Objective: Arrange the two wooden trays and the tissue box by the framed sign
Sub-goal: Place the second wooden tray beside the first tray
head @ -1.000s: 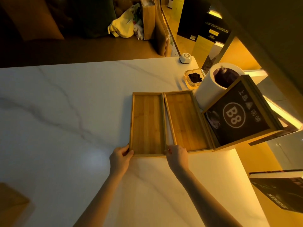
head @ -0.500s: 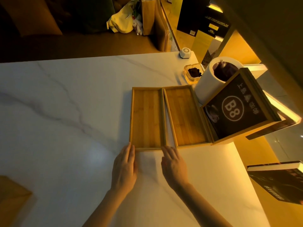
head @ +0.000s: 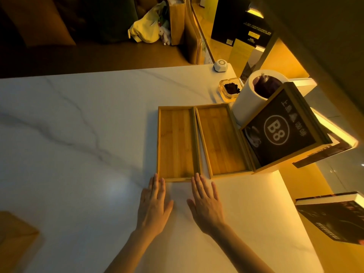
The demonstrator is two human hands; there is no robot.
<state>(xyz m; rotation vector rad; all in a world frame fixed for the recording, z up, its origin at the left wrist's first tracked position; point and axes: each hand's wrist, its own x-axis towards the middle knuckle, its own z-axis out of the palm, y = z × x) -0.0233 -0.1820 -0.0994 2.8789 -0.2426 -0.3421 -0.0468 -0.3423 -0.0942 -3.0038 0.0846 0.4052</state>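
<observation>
Two empty wooden trays lie side by side on the white marble table. The left tray sits slightly nearer me than the right tray. The right tray's far side touches the framed sign, a dark panel marked "B8" in a wooden frame. Behind the sign stands a white cylindrical tissue box with a dark opening on top. My left hand and my right hand lie flat and open on the table, fingertips at the left tray's near edge, holding nothing.
A glass ashtray and a small white hexagonal device sit at the table's far right corner. A dark book lies off the right edge. A wooden object shows at the near left. A yellow bag rests beyond the table.
Both hands let go of the left tray's near corners and drew back, flattening on the table. The trays stay where they were set.
</observation>
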